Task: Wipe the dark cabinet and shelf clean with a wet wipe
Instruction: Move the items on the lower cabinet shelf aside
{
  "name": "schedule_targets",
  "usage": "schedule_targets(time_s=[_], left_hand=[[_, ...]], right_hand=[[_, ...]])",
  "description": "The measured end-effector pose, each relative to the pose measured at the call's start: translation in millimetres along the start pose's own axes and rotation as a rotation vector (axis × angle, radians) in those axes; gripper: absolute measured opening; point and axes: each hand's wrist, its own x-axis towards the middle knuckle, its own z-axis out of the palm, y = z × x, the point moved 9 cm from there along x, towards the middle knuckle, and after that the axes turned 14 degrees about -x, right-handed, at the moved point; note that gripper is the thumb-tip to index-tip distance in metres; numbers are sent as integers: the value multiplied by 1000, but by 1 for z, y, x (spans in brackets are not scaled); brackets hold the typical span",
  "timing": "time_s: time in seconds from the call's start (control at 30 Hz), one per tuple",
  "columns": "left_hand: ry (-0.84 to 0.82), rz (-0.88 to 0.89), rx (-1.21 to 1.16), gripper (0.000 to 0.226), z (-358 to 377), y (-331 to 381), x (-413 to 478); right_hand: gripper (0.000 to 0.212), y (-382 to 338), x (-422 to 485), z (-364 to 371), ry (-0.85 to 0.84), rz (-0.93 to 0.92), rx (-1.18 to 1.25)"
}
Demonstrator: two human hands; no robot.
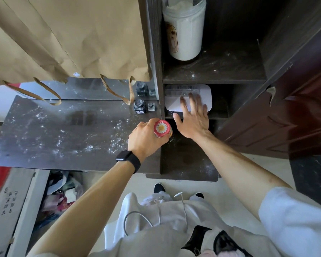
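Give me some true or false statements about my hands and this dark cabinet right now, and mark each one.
1. The left hand grips a jar with a red daisy lid. True.
2. The right hand is clenched in a fist. False: its fingers are straight and spread over the white box.
3. The white canister stands on the upper shelf. True.
4. The dark countertop is spotless. False: white powder is scattered across it.
5. The right wrist wears a watch. False: the black watch is on the left wrist.
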Motion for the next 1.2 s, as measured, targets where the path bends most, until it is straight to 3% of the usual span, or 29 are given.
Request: schedule_targets(time_s=[0.13, 0.2, 0.33, 0.43, 0.7, 0.83, 0.9, 1.03, 1.2], left_hand=[[-2, 13, -4, 64, 1, 2, -2], [-9, 4, -29, 65, 1, 1, -3], [-135, -57, -198, 67, 13, 0, -2], [-203, -105, -355, 62, 18, 5, 2], [-217, -79, -465, 54, 10, 29, 22], [38, -127, -582, 33, -8, 19, 28], [96, -136, -525, 45, -12, 11, 30], [-117, -109, -446, 87, 4, 17, 35], [-200, -156, -467, 104, 21, 19, 31]], right_hand=[[67, 4, -16, -15, 100, -42, 36], [69, 7, -41, -23, 182, -59, 210], [76, -2, -85, -9, 10, -144, 654], [71, -4, -90, -10, 10, -134, 693], [62, 5, -75, -26, 147, -41, 656], [60, 19, -53, -32, 212, 84, 686], [59, 25, -39, -35, 253, 111, 671], [58, 20, -14, -36, 260, 103, 637], [57, 3, 1, -36, 286, 68, 620]])
